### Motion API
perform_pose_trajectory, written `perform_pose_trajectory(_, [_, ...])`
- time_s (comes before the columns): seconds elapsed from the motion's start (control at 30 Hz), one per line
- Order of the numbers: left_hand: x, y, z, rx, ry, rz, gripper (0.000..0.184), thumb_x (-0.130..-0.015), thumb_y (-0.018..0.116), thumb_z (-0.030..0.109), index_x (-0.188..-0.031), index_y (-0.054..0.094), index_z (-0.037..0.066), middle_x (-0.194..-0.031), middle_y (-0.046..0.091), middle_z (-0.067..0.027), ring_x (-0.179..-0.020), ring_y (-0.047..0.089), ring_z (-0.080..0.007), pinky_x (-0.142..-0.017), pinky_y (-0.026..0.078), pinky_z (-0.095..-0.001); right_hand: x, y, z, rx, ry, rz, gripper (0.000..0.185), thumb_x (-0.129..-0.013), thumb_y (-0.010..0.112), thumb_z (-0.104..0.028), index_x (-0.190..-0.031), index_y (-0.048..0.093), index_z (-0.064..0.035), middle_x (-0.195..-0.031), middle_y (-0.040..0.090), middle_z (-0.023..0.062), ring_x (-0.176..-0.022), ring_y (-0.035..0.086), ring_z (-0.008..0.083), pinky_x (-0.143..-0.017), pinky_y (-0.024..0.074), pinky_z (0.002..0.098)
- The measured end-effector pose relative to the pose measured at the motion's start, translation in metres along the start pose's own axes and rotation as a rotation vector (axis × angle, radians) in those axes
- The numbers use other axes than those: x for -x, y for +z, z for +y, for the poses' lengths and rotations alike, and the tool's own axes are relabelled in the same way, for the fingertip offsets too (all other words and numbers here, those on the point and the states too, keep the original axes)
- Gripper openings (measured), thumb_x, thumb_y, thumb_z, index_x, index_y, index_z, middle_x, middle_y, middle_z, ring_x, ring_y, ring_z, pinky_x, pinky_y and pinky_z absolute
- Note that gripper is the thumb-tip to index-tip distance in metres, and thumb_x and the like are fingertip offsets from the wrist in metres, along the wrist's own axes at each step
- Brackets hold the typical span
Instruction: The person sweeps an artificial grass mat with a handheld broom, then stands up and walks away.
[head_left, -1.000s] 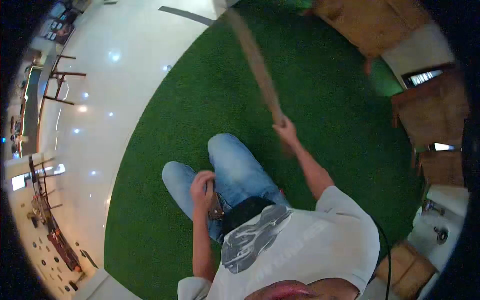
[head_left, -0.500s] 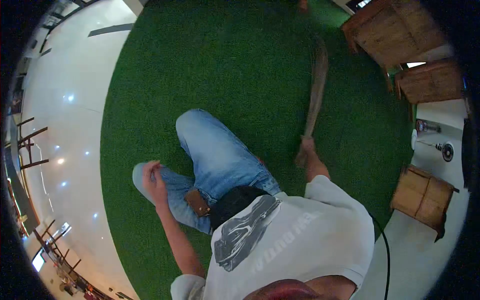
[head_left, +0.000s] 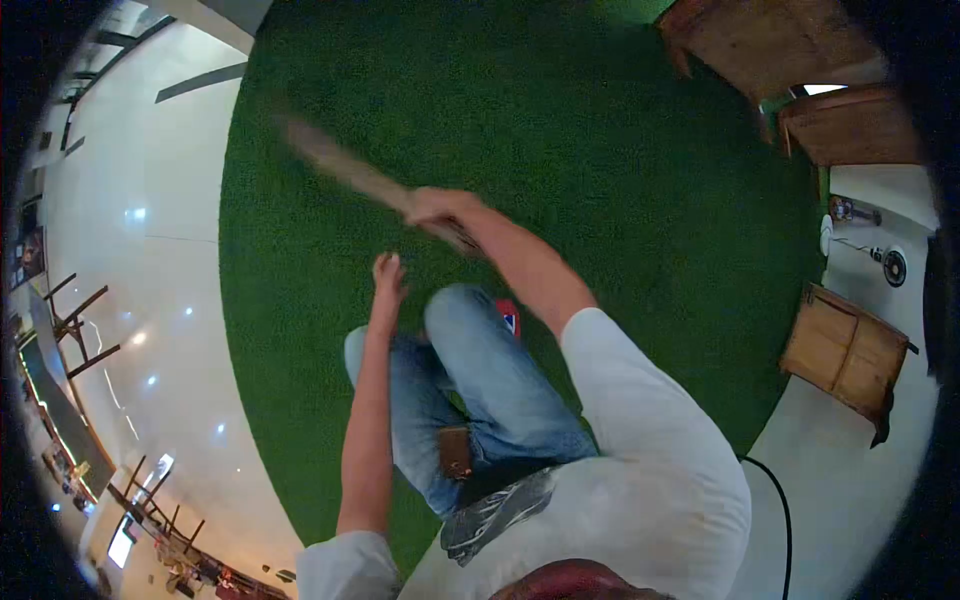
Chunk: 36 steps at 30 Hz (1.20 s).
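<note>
My right hand (head_left: 440,205) is wrapped around the bound end of a stick broom (head_left: 345,168). The broom's thin bristles reach away to the upper left over the green turf and are smeared by motion. A short stub of the handle shows behind my fist. My left hand (head_left: 388,274) hangs above my knees, its fingers loosely bent and apart, with nothing visible in it. It is below the broom and does not touch it. Beneath both hands lies the green artificial turf (head_left: 500,110).
Wooden furniture (head_left: 770,50) stands at the upper right, and a wooden cabinet (head_left: 845,350) is on the right. A fan (head_left: 893,267) is beyond the turf. The glossy pale floor (head_left: 180,290) borders the turf on the left. A black cable (head_left: 785,500) runs at the lower right.
My right hand has swung the broom from the right side across to the upper left. My left hand has moved right and forward, off my knee. My legs have shifted right.
</note>
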<state>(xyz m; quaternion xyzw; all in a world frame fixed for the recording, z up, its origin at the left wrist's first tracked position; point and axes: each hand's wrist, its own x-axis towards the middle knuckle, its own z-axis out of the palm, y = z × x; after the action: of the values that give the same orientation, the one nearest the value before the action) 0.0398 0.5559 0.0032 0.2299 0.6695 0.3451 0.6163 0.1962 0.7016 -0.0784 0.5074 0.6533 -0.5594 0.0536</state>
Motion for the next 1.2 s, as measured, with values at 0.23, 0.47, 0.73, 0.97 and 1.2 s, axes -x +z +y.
perform_pose_trajectory(0.23, [0.108, 0.06, 0.011, 0.673, -0.069, -0.121, 0.069, -0.085, 0.046, 0.064, -0.125, 0.047, 0.008, -0.111, 0.058, -0.0069, -0.095, 0.057, -0.0199, -0.08, 0.048, -0.0329, 0.119, 0.03, -0.151, -0.51, -0.13, 0.015, 0.054, -0.063, 0.08, -0.03, -0.103, 0.061, 0.0003, -0.088, 0.067, 0.0125, -0.073, 0.063, 0.0192, -0.064, 0.0497, 0.0328])
perform_pose_trajectory(0.47, [0.217, 0.085, -0.059, -0.301, -0.08, -0.53, 0.048, -0.08, 0.057, 0.043, -0.104, 0.06, 0.002, -0.081, 0.063, -0.0073, -0.069, 0.056, -0.0163, -0.062, 0.046, -0.0324, 0.3, 0.136, 0.002, -1.238, 0.233, 0.621, 0.057, -0.074, 0.077, -0.023, -0.118, 0.047, -0.0036, -0.094, 0.062, 0.0069, -0.082, 0.059, 0.0152, -0.073, 0.0505, 0.0299])
perform_pose_trajectory(0.73, [0.15, 0.133, -0.095, -0.685, -0.569, -1.181, 0.049, -0.066, 0.066, 0.044, -0.094, 0.061, 0.004, -0.075, 0.062, -0.0054, -0.064, 0.058, -0.0172, -0.055, 0.047, -0.033, 0.334, 0.181, 0.1, -1.265, 0.771, 0.969, 0.03, -0.07, 0.068, -0.01, -0.096, 0.055, -0.0051, -0.086, 0.06, 0.0058, -0.069, 0.057, 0.0166, -0.06, 0.0485, 0.0325])
perform_pose_trajectory(0.97, [0.032, -0.075, -0.066, 0.278, -0.598, -0.477, 0.017, -0.08, 0.059, 0.022, -0.089, 0.065, 0.009, -0.083, 0.062, -0.0029, -0.081, 0.057, -0.0154, -0.073, 0.044, -0.029, 0.036, 0.219, -0.017, -0.647, 0.254, 0.688, 0.019, -0.071, 0.067, -0.02, -0.071, 0.056, -0.0053, -0.069, 0.054, 0.004, -0.066, 0.053, 0.0172, -0.064, 0.0447, 0.035])
perform_pose_trajectory(1.2, [-0.08, -0.191, -0.014, 0.916, 0.05, 0.198, 0.037, -0.092, 0.048, 0.035, -0.116, 0.053, 0.008, -0.108, 0.059, -0.006, -0.1, 0.055, -0.0221, -0.089, 0.044, -0.0386, -0.151, 0.17, -0.283, -0.249, -0.206, -0.336, 0.065, -0.066, 0.07, -0.021, -0.128, 0.049, -0.0131, -0.105, 0.064, 0.0145, -0.088, 0.063, 0.0284, -0.075, 0.0509, 0.0407])
